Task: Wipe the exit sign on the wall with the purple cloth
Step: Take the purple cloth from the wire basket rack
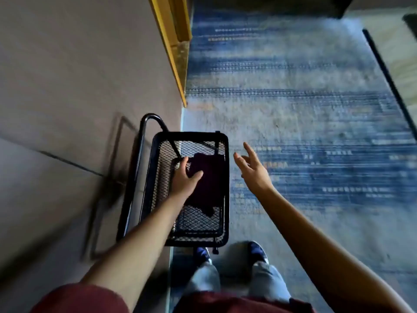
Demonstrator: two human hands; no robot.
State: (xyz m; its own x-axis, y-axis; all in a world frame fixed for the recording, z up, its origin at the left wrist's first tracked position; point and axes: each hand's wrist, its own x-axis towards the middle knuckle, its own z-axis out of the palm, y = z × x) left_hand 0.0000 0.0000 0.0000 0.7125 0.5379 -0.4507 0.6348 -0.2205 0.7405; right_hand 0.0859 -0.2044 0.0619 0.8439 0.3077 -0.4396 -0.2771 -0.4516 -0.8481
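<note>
Maroon sleeves and hem at bottom edge, grey trousers and dark shoes below; noted only as nearest things

Purple cloth: dark, crumpled, lying in top tray of black mesh cart. Long axis running roughly from near end of tray to far end, along the tray's own length. One loose flap trailing toward the near end. Colour reading almost black in this light

Left hand: directly over cloth's left side, touching it. Thumb spread out across the fabric, fingers curled down at its far left edge; looks like a grasp being closed, though whether fabric is truly pinched cannot be told. Forearm reaching in from lower left, crossing cart's near corner

Right hand: just beside cart's right rim, outside the tray, over blue patterned carpet. Fingers spread and relaxed, holding nothing, apart from cloth

Judgement: left hand plainly nearer, cloth under it; next move a lift straight up out of tray, clear of rim and cart's handle bar

Exit sign not in view. Grey wall close on left, yellow door frame beyond cart. Edges blurred
</note>
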